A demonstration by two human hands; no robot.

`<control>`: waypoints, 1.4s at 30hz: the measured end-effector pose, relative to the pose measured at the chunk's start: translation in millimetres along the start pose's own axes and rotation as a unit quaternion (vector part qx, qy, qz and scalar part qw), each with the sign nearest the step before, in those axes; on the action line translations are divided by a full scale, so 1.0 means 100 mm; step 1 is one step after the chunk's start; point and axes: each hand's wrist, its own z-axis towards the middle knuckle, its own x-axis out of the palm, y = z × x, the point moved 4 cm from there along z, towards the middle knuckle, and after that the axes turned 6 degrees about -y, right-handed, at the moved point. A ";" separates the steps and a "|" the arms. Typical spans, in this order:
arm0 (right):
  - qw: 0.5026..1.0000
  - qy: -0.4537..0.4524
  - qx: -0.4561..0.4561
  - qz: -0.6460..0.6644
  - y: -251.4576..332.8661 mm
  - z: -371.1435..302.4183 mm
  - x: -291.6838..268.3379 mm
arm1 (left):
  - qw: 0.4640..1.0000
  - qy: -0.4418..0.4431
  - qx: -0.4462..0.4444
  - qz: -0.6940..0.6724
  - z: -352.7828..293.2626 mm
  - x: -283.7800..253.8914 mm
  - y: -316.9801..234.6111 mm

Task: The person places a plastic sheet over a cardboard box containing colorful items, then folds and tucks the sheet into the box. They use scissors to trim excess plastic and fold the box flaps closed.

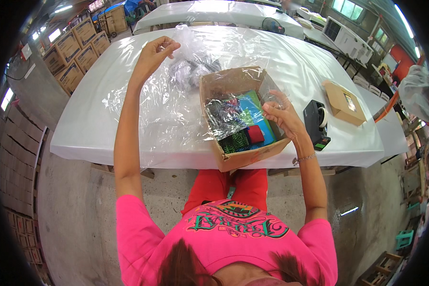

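A clear plastic sheet (152,102) spreads over the table and across part of an open cardboard box (245,156). My left hand (152,56) is raised at the far left of the box, its fingers pinched together on what looks like the sheet's edge. Over the box's right wall, my right hand (286,117) is closed with thumb and finger on the clear plastic. Inside the box lie a blue and green flat packet (252,109), a small red item (255,134) and black-and-green patterned pieces (234,142), partly under the shiny plastic.
Crumpled clear plastic bags (188,71) lie behind the box. To its right stand a black tape dispenser (314,125) and a brown carton with a window (345,102). White sheeting covers the table (95,124). Stacked cartons (76,52) stand at the far left.
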 end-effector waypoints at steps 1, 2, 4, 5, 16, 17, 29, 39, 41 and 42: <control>1.000 -0.025 -0.003 -0.008 -0.01 0.01 -0.04 | 1.000 -0.001 0.005 0.004 -0.02 0.00 -0.07; 0.999 -0.049 -0.007 -0.016 -0.01 0.04 -0.08 | 1.000 -0.005 0.011 -0.006 -0.04 0.00 -0.14; 0.992 -0.107 -0.029 -0.056 0.01 0.09 -0.11 | 0.999 -0.016 0.020 -0.025 -0.12 -0.01 -0.31; 0.985 -0.143 -0.048 -0.089 0.04 0.10 -0.12 | 0.999 -0.024 0.038 -0.004 -0.12 -0.03 -0.31; 0.838 -0.149 -0.370 -0.373 0.58 0.22 0.58 | 0.991 -0.028 0.117 0.060 -0.26 -0.09 -0.68; 0.837 -0.136 -0.383 -0.367 0.63 0.22 0.68 | 0.988 -0.028 0.135 0.073 -0.28 -0.08 -0.72; 0.848 -0.002 -0.449 -0.281 1.04 0.49 1.14 | 0.972 0.095 0.210 0.046 -0.60 -0.19 -1.29; 0.823 0.031 -0.488 -0.290 1.46 0.46 1.20 | 0.920 0.292 0.194 -0.177 -0.67 -0.23 -1.28; 0.812 0.037 -0.493 -0.310 1.57 0.46 1.16 | 0.907 0.317 0.173 -0.215 -0.68 -0.25 -1.32; 0.804 0.048 -0.498 -0.322 1.63 0.44 1.19 | 0.904 0.322 0.157 -0.233 -0.70 -0.29 -1.35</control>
